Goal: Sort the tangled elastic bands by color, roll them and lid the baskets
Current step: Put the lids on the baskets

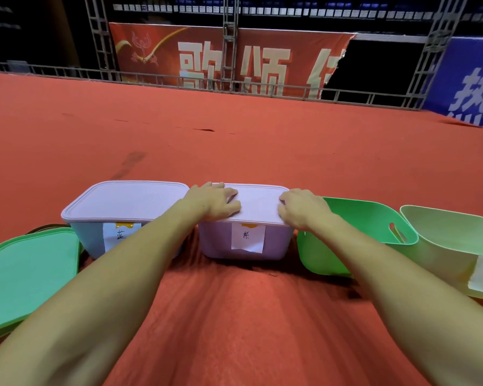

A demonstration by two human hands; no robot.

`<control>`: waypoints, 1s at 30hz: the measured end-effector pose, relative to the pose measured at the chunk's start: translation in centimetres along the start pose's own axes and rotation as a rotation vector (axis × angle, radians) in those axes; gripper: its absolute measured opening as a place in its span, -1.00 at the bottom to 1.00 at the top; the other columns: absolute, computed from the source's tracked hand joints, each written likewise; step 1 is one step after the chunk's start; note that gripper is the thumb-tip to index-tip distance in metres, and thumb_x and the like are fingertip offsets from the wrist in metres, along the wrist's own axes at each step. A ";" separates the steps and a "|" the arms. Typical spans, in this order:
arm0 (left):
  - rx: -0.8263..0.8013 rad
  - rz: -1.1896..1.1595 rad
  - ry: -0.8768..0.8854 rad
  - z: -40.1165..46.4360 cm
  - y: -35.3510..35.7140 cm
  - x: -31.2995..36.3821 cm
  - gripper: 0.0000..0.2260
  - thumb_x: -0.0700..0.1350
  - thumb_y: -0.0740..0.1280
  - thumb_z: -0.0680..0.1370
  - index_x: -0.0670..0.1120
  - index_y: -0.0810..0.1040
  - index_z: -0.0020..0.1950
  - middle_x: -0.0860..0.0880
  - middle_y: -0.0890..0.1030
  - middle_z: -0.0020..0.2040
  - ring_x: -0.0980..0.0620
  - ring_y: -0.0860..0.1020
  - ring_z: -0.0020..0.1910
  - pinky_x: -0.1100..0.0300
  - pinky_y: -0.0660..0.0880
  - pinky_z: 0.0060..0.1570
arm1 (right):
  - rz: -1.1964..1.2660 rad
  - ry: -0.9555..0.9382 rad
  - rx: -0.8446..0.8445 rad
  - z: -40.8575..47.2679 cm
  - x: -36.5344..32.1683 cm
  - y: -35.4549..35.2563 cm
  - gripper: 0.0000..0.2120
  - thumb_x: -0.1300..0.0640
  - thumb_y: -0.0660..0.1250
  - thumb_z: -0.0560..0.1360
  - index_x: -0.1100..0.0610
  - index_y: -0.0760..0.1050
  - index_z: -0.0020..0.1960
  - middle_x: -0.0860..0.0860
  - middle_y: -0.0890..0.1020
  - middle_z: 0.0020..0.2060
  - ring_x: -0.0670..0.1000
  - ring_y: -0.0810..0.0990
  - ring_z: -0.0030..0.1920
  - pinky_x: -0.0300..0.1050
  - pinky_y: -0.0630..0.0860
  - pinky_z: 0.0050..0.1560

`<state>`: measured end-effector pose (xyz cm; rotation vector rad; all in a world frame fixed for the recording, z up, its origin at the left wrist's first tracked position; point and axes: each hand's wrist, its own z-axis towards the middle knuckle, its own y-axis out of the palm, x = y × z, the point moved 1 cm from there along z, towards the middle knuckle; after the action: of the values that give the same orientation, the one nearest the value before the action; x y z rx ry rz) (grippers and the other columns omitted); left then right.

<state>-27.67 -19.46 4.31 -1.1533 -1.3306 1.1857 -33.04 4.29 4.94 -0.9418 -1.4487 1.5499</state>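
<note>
Both hands press down on the pale purple lid (258,203) of the purple basket (243,242), which sits on the red carpet (234,140) in the middle of the row. The left hand (216,201) lies over the lid's left end with fingers spread and lightly bent; the right hand (300,208) covers the right end, fingers curled over the near edge. Neither lifts anything.

By my reading the lidding is about half done. The blue basket (91,238), touching the purple one on its left, already wears its lid (126,200). The green basket (354,232) and the pale yellow-green basket (452,246) to the right stand uncovered. A green lid (28,274) lies flat on the carpet at the far left, waiting.

No bands show; whether they are sorted and rolled inside cannot be told. The purple basket bears a white paper label (247,238) on its near wall.
</note>
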 end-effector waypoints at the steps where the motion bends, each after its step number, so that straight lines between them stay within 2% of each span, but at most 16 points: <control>1: -0.004 0.007 -0.010 -0.1 -0.2 0.3 -0.46 0.33 0.03 0.53 0.15 0.49 0.38 -0.08 0.48 0.50 -0.21 0.41 0.47 -0.23 0.36 0.40 | -0.045 -0.009 0.014 0.2 -0.6 -0.2 -0.58 -0.09 0.10 0.65 0.14 0.56 0.25 0.20 0.58 0.31 0.28 0.55 0.29 0.12 0.48 0.17; 2: -0.002 0.006 -0.018 -0.1 -0.2 0.6 -0.45 0.33 0.01 0.47 0.12 0.50 0.30 -0.09 0.51 0.44 -0.22 0.44 0.42 -0.22 0.37 0.38 | -0.047 -0.027 0.012 0.4 -1.4 -0.2 -0.54 -0.14 0.11 0.66 0.17 0.56 0.26 0.21 0.59 0.30 0.28 0.55 0.30 0.12 0.48 0.19; 3: 0.011 0.005 -0.024 0.0 0.1 0.8 -0.41 0.34 -0.01 0.44 0.10 0.48 0.31 -0.09 0.50 0.44 -0.23 0.43 0.43 -0.22 0.37 0.38 | -0.009 -0.060 0.001 0.7 -2.0 0.0 -0.53 -0.15 0.11 0.67 0.18 0.55 0.26 0.21 0.56 0.33 0.28 0.54 0.34 0.13 0.49 0.23; 4: 0.031 0.006 -0.024 0.0 0.6 1.0 -0.34 0.35 -0.04 0.43 0.09 0.45 0.39 -0.09 0.47 0.48 -0.24 0.40 0.46 -0.22 0.35 0.41 | 0.039 -0.092 -0.024 0.9 -2.5 0.4 -0.54 -0.16 0.09 0.67 0.15 0.51 0.30 0.21 0.51 0.39 0.28 0.49 0.39 0.17 0.49 0.29; 6: 0.075 0.016 -0.016 0.1 1.6 0.8 -0.22 0.38 -0.11 0.41 0.09 0.35 0.53 -0.09 0.39 0.56 -0.24 0.33 0.52 -0.22 0.29 0.45 | 0.047 -0.104 -0.065 1.1 -2.9 1.2 -0.47 -0.22 0.00 0.67 0.01 0.37 0.51 0.15 0.32 0.58 0.25 0.32 0.55 0.25 0.36 0.45; 8: 0.091 0.026 -0.011 0.4 2.2 0.6 -0.18 0.40 -0.15 0.41 0.13 0.25 0.62 -0.09 0.28 0.64 -0.24 0.24 0.58 -0.23 0.21 0.50 | 0.029 -0.075 -0.047 1.2 -2.6 1.8 -0.38 -0.28 -0.05 0.65 -0.08 0.19 0.65 0.08 0.19 0.67 0.21 0.20 0.62 0.26 0.25 0.53; 11: 0.043 0.023 -0.012 0.7 2.2 0.5 -0.23 0.37 -0.13 0.49 0.22 0.03 0.72 -0.09 0.01 0.76 -0.27 0.01 0.71 -0.27 0.01 0.61 | 0.049 -0.056 -0.012 1.2 -2.4 2.1 -0.35 -0.32 -0.03 0.62 -0.07 0.22 0.63 0.02 0.22 0.66 0.21 0.22 0.59 0.28 0.30 0.47; 13: 0.027 0.028 -0.007 0.7 2.3 0.4 -0.23 0.36 -0.12 0.50 0.22 -0.02 0.73 -0.08 -0.04 0.77 -0.26 -0.04 0.72 -0.27 -0.03 0.62 | 0.031 -0.061 0.006 1.2 -2.5 2.2 -0.34 -0.34 -0.03 0.61 -0.05 0.27 0.60 0.02 0.27 0.63 0.22 0.25 0.56 0.28 0.31 0.45; 14: 0.027 0.036 -0.007 0.7 2.3 0.4 -0.22 0.37 -0.13 0.49 0.22 -0.01 0.73 -0.08 -0.03 0.76 -0.25 -0.02 0.72 -0.27 -0.02 0.62 | 0.013 -0.065 0.006 1.3 -2.4 2.4 -0.33 -0.35 -0.03 0.61 -0.05 0.25 0.61 0.03 0.25 0.65 0.22 0.21 0.59 0.28 0.24 0.51; 16: 0.035 0.050 -0.007 0.7 2.2 0.4 -0.21 0.41 -0.12 0.48 0.22 0.04 0.71 -0.07 0.02 0.76 -0.23 0.03 0.70 -0.27 0.03 0.60 | 0.040 -0.056 -0.023 1.5 -2.1 2.8 -0.29 -0.38 -0.03 0.62 -0.08 0.14 0.67 0.05 0.09 0.71 0.20 0.04 0.68 0.28 0.01 0.63; 17: 0.038 0.050 -0.007 0.7 2.1 0.4 -0.22 0.42 -0.10 0.49 0.23 0.07 0.71 -0.07 0.04 0.76 -0.22 0.06 0.69 -0.27 0.05 0.59 | 0.073 -0.045 -0.044 1.6 -2.0 2.8 -0.27 -0.40 -0.02 0.61 -0.09 0.10 0.69 0.05 0.02 0.72 0.18 -0.03 0.70 0.28 -0.03 0.65; 21: 0.034 -0.009 -0.017 0.7 2.3 0.2 -0.20 0.48 -0.07 0.48 0.25 0.09 0.71 -0.05 0.03 0.76 -0.20 0.02 0.72 -0.24 0.00 0.63 | 0.079 -0.031 -0.031 2.2 -1.9 2.7 -0.19 -0.47 -0.01 0.55 -0.08 0.12 0.69 0.05 0.05 0.72 0.12 0.02 0.70 0.28 0.12 0.61; 27: 0.040 -0.025 -0.013 0.6 1.7 0.5 -0.26 0.46 0.00 0.54 0.23 0.21 0.69 -0.07 0.10 0.75 -0.23 0.08 0.70 -0.26 0.04 0.62 | 0.061 -0.037 -0.059 2.1 -1.8 2.6 -0.19 -0.48 -0.05 0.57 -0.11 0.07 0.71 0.04 0.00 0.72 0.12 -0.03 0.71 0.27 0.09 0.63; 29: 0.059 0.003 -0.013 0.4 1.5 0.8 -0.27 0.44 -0.04 0.51 0.20 0.32 0.63 -0.10 0.27 0.68 -0.26 0.21 0.64 -0.26 0.14 0.57 | 0.053 -0.034 -0.096 2.1 -2.0 2.2 -0.18 -0.49 -0.06 0.57 -0.10 0.04 0.71 0.05 -0.02 0.72 0.13 -0.05 0.71 0.28 0.07 0.63; 30: 0.101 0.025 -0.007 0.2 1.4 0.9 -0.26 0.43 -0.09 0.48 0.18 0.42 0.54 -0.10 0.41 0.57 -0.26 0.32 0.56 -0.25 0.24 0.49 | 0.043 -0.032 -0.118 2.1 -2.1 2.0 -0.17 -0.50 -0.08 0.57 -0.10 0.04 0.71 0.05 -0.02 0.72 0.13 -0.05 0.71 0.30 0.07 0.62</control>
<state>-27.86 -18.46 2.92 -1.0970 -1.2504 1.2611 -34.27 1.48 3.14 -1.0279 -1.5657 1.5301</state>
